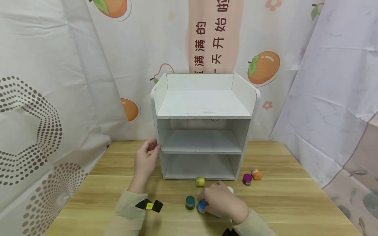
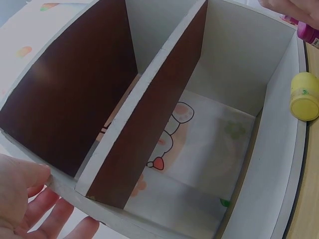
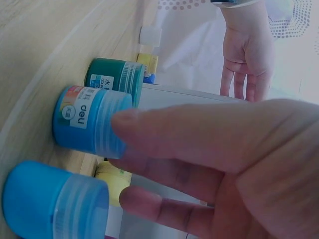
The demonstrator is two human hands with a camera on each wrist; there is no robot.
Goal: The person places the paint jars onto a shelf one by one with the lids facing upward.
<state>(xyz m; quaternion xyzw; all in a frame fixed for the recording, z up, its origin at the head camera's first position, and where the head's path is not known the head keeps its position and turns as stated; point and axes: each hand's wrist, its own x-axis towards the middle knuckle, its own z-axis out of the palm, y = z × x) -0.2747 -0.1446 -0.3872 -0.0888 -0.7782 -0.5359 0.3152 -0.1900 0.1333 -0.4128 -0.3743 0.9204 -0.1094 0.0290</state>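
Note:
My right hand [image 1: 221, 200] pinches a small blue paint jar [image 3: 77, 117] by its clear ribbed lid, thumb on the near side. The jar stands on the table beside a green paint jar [image 1: 190, 202]. A second blue jar [image 3: 37, 199] stands close by, mostly hidden under the hand in the head view. My left hand [image 1: 146, 159] is at the left side of a white shelf unit [image 1: 203, 103]. In the left wrist view its thumb [image 2: 30, 172] lies at the side panel's edge, with the loosely bent fingers along the outside.
A yellow jar [image 1: 200, 182] lies at the shelf's front edge. To the right are a magenta jar [image 1: 247, 179] and a tipped orange jar [image 1: 256, 174]. Part of a white jar [image 1: 230, 189] shows behind my right hand. Printed curtains [image 1: 141, 39] hang behind the wooden table [image 1: 283, 203].

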